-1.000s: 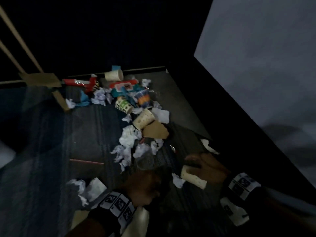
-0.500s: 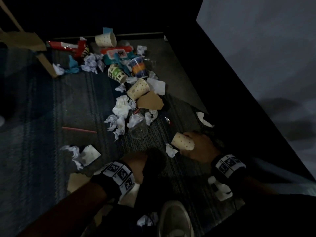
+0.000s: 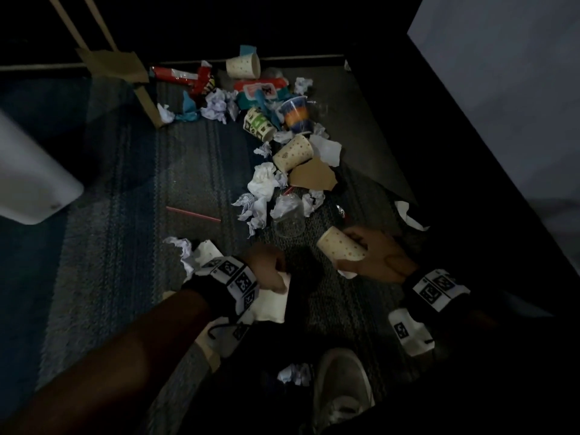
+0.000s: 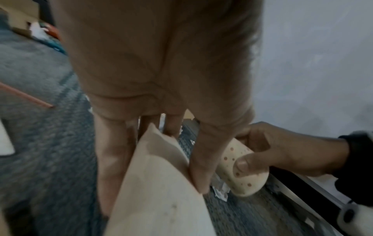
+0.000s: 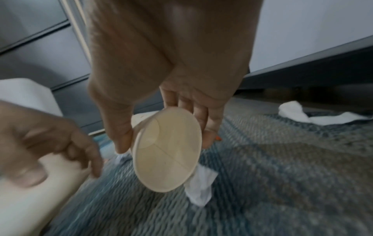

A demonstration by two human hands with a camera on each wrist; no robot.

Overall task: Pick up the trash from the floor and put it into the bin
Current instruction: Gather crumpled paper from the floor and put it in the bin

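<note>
My right hand (image 3: pixel 361 249) grips a dotted paper cup (image 3: pixel 340 248) just above the carpet; in the right wrist view thumb and fingers curl round the cup's (image 5: pixel 167 148) rim. A crumpled white paper (image 5: pixel 199 190) lies right under it. My left hand (image 3: pixel 276 277) pinches the edge of a pale paper sheet (image 3: pixel 273 304), seen close in the left wrist view as the pale sheet (image 4: pixel 161 199) between thumb and fingers. More trash, with cups (image 3: pixel 293 155), paper balls (image 3: pixel 262 183) and wrappers (image 3: pixel 260 89), lies strewn further away.
A white rounded object (image 3: pixel 31 183), possibly the bin, stands at the left edge. A dark cabinet base (image 3: pixel 439 152) runs along the right. A red straw (image 3: pixel 193 214) lies on the carpet. My shoe (image 3: pixel 342 387) and a paper ball (image 3: pixel 293 373) are near the bottom.
The head view has tilted down, bringing my shoe into sight. My right hand keeps the dotted cup and has drawn it nearer to me. My left hand stays over the pale sheet.
</note>
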